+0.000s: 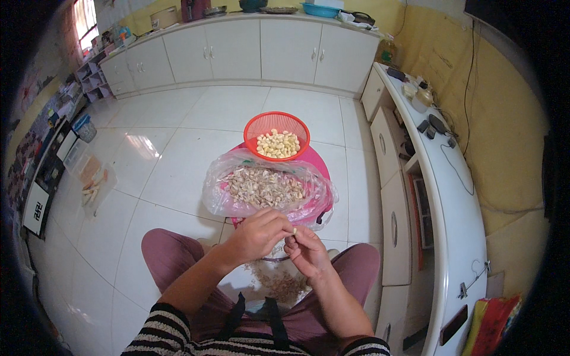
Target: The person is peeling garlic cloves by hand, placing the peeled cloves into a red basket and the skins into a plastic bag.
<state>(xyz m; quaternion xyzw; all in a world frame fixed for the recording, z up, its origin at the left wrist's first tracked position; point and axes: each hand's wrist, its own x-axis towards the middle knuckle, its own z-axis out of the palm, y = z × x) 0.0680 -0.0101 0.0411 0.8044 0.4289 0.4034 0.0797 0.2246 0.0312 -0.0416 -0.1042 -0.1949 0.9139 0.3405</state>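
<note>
My left hand (260, 234) and my right hand (309, 254) meet over my lap, fingers pinched together at one small pale garlic clove (294, 231). Just beyond them a clear plastic bag (215, 193) lies spread open, full of unpeeled garlic cloves (261, 185). A red plastic basket (248, 135) behind the bag holds peeled, cream-coloured garlic cloves (278, 144). Both rest on a bright pink stool (319, 164). Below my hands, between my legs, loose brown garlic skins (280, 283) lie in a heap; my forearms partly hide what they lie on.
White low cabinets (231, 53) line the far wall, with pots and a blue basin (321, 10) on top. A long white sideboard (442, 196) runs along my right. At left on the tiled floor are a clear plastic bin (107, 188) and a small lined wastebasket (86, 129).
</note>
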